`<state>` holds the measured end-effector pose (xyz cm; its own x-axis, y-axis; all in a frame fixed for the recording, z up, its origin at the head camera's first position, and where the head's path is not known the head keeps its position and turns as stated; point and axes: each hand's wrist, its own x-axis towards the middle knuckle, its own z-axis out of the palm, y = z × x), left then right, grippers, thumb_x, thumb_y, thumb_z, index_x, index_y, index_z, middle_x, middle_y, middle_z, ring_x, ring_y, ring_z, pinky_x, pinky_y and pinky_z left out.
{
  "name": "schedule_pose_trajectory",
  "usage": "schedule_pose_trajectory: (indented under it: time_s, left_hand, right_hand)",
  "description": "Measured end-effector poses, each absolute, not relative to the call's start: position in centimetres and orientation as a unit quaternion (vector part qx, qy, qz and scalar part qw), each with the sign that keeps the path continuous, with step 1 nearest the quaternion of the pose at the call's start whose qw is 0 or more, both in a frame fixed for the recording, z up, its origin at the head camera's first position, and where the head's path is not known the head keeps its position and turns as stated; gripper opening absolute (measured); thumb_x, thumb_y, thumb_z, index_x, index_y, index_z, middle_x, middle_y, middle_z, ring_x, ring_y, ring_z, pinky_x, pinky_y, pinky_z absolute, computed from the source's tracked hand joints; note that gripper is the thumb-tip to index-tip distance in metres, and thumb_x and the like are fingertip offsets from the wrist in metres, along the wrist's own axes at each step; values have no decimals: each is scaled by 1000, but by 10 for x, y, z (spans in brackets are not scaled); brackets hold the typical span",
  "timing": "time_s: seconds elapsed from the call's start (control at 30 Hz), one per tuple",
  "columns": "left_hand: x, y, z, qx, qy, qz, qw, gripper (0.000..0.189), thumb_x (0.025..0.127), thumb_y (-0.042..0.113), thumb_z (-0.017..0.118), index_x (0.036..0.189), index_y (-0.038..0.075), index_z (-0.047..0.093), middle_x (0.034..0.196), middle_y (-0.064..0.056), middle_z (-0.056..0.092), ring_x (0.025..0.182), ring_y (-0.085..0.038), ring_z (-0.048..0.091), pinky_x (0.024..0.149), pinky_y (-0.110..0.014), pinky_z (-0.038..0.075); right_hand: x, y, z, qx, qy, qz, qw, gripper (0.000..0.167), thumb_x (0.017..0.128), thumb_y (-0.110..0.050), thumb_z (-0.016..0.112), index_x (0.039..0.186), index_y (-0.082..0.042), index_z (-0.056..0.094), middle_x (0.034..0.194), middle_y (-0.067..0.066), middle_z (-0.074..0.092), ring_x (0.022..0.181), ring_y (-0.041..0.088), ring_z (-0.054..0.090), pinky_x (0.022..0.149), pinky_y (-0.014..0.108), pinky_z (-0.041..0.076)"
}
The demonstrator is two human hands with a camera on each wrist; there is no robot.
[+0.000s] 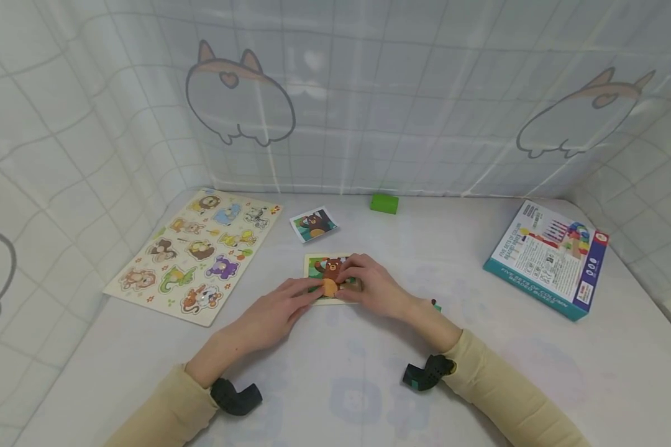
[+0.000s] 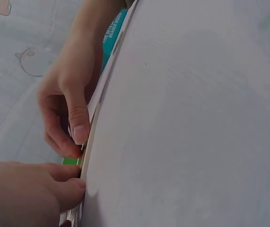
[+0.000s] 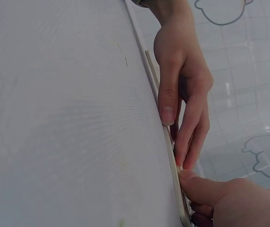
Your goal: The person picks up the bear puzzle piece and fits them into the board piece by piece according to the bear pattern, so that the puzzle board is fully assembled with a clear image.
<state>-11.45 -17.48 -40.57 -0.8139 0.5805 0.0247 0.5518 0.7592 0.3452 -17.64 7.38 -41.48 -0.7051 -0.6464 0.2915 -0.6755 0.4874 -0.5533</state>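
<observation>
In the head view a small bear jigsaw puzzle [image 1: 331,286] lies on the table in a pale frame, showing a brown bear against green. My left hand [image 1: 274,312] reaches over its left side, fingers fairly straight and the tips touching the bear's orange belly. From the right, my right hand [image 1: 373,287] bends over the puzzle, its thumb and forefinger pinching at a piece on the bear's right side. Part of the picture is hidden beneath these fingers. Both wrist views show the frame's thin edge [image 2: 91,135] side-on, with fingertips close together over it.
Above the puzzle lies a bear picture card [image 1: 314,224], with a green block [image 1: 384,203] to its right. An animal puzzle board [image 1: 192,251] lies at the left, a beaded toy box [image 1: 548,257] at the right. A small green and dark thing [image 1: 436,306] peeks out behind the right wrist.
</observation>
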Motion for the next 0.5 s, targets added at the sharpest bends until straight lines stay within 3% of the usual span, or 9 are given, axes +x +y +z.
schedule_pose_trajectory:
  time_s: [0.23, 0.4, 0.5]
  left_hand:
    - [-116, -170, -402, 298, 936, 183, 40, 44, 103, 17, 57, 147, 15, 52, 150, -2, 50, 140, -22, 46, 113, -43, 43]
    - [-120, -163, -398, 305, 937, 171, 13, 36, 101, 19, 60, 137, 18, 61, 135, -2, 62, 123, -21, 58, 102, -42, 53]
    - [-121, -159, -397, 319, 937, 141, 3, 35, 101, 20, 60, 136, 22, 63, 129, -1, 63, 113, -19, 57, 92, -38, 56]
  right_hand:
    - [-179, 77, -416, 393, -854, 340, 17, 12, 91, -18, 75, 100, -10, 76, 110, 2, 63, 104, 18, 56, 91, 36, 51]
    - [-181, 77, -416, 396, -852, 342, 13, 11, 92, -16, 74, 101, -10, 76, 111, 2, 63, 105, 18, 57, 92, 36, 51]
    - [-181, 77, -415, 398, -850, 345, 10, 10, 92, -15, 74, 100, -10, 76, 110, 2, 63, 105, 18, 57, 93, 37, 51]
